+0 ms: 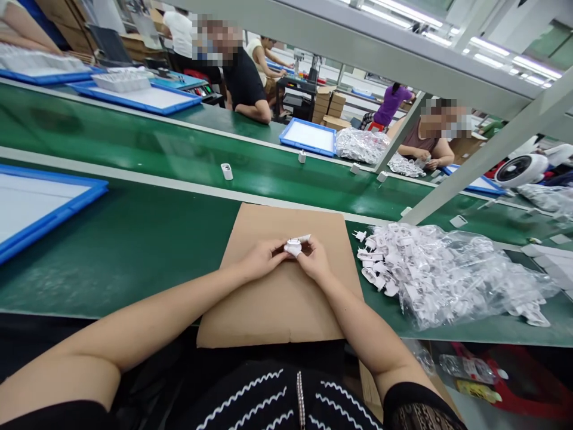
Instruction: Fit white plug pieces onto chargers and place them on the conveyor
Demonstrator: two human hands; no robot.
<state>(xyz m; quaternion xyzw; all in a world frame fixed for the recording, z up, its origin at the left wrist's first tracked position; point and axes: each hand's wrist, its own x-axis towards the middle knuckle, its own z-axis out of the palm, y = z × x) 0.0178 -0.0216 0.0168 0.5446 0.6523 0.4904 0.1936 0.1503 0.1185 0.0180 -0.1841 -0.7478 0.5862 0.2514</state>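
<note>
Green conveyor desk [134,251], cardboard sheet [277,310] on top; left hand [264,260] and right hand [316,260] grip narrow on white adapter [293,246]; bagged adapters [447,278] just beside.

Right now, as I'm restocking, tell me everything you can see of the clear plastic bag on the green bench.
The crumpled bag lies on the green bench right of the cardboard sheet, packed with small white plug parts that spill from its left end, some showing metal prongs. Neither left hand nor right hand touches it.
</note>
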